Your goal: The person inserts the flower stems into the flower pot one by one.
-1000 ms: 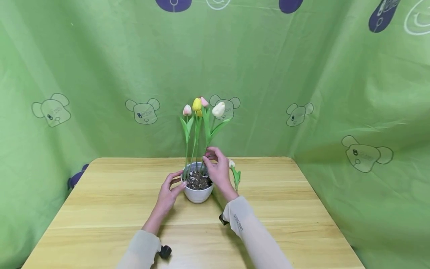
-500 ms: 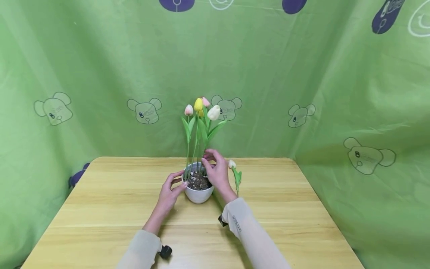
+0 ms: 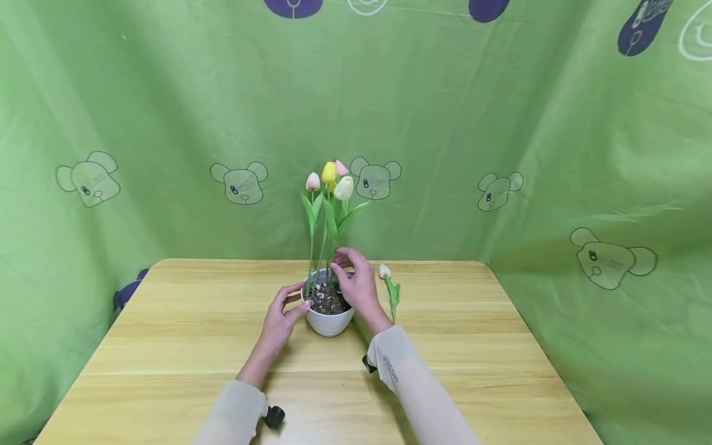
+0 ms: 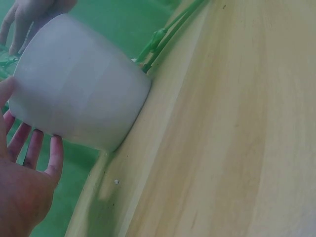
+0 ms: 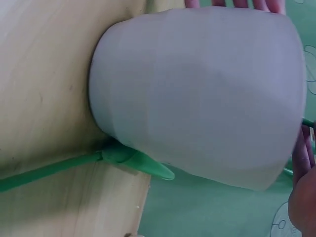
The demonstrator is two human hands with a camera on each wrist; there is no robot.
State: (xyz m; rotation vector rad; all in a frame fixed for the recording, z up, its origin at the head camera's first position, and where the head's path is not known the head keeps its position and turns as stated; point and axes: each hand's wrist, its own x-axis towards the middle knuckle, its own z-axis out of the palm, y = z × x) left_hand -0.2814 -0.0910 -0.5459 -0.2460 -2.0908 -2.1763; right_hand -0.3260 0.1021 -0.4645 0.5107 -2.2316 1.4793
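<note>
A white flower pot [image 3: 329,324] filled with dark soil [image 3: 327,303] stands upright on the table. My left hand [image 3: 279,320] holds it at the left, thumb at the rim and fingers spread along its side, as the left wrist view shows on the pot [image 4: 81,84]. Over the right of the pot, my right hand [image 3: 361,284] pinches the stem of a white tulip [image 3: 343,188]; the stem's lower end is hidden by the fingers. Standing in the soil are a pale pink tulip [image 3: 313,182], a yellow tulip [image 3: 329,172] and others partly covered behind them.
A loose white tulip [image 3: 394,293] lies on the wooden table [image 3: 467,371] to the right of the pot, partly hidden by the right forearm. Green patterned cloth [image 3: 434,123] hangs behind the table and at both sides.
The white tulip's bloom has moved left and slightly down, closer to the yellow one. My right hand has shifted slightly with its stem; my left hand keeps its place on the pot.
</note>
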